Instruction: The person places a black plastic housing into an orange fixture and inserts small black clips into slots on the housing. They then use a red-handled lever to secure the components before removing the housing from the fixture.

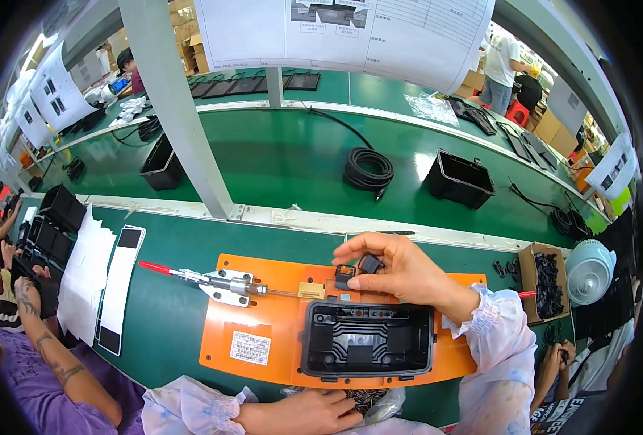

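In the head view, the right hand [415,274] gripped small black parts [370,264] between thumb and fingers — the black housing [368,341] sat just below it on an orange board [281,344]. The left hand [303,415] lay curled beside a clear bag [390,407]; its grip could not be told.

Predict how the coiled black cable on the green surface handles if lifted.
The cable is probably flexible, given its curved loops. The stacked turns suggest it may feel fairly heavy. Its long tail, lying outside the loops, could drag.
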The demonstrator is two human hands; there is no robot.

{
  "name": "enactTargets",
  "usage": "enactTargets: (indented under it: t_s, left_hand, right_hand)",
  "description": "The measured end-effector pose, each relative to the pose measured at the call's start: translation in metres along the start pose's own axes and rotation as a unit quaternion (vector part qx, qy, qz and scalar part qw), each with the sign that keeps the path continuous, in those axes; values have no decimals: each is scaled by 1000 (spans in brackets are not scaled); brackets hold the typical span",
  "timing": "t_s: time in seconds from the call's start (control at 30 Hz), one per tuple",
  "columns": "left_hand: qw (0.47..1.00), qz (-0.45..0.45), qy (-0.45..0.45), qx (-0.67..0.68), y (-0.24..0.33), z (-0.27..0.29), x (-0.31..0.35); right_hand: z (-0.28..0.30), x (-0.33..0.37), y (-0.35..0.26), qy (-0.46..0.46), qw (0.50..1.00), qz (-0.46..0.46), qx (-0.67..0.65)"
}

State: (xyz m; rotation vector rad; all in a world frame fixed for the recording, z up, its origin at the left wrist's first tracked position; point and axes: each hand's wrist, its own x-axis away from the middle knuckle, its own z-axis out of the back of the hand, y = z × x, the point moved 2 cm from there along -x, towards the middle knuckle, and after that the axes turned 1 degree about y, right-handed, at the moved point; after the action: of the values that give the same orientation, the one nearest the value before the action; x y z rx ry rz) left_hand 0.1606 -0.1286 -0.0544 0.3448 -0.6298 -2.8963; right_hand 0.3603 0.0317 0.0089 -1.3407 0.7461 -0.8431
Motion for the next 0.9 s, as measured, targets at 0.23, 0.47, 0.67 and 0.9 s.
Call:
enactTargets:
  t_s: [0.23,0.47,0.67,0.9]
  left_hand:
    - [998,-45,-2,-42,2,-20,12]
    - [985,15,67,161,5,45,17]
    - [900,206,227,309,-19,107,24]
    - [819,386,394,157,-66,130,23]
  right_hand:
    - [6,-4,-6,-37,986,50,155]
    - [-13,2,-26,-86,953,100,273]
    - [-18,4,-15,-42,949,160,268]
    - [32,-13,-6,73,988,-45,131]
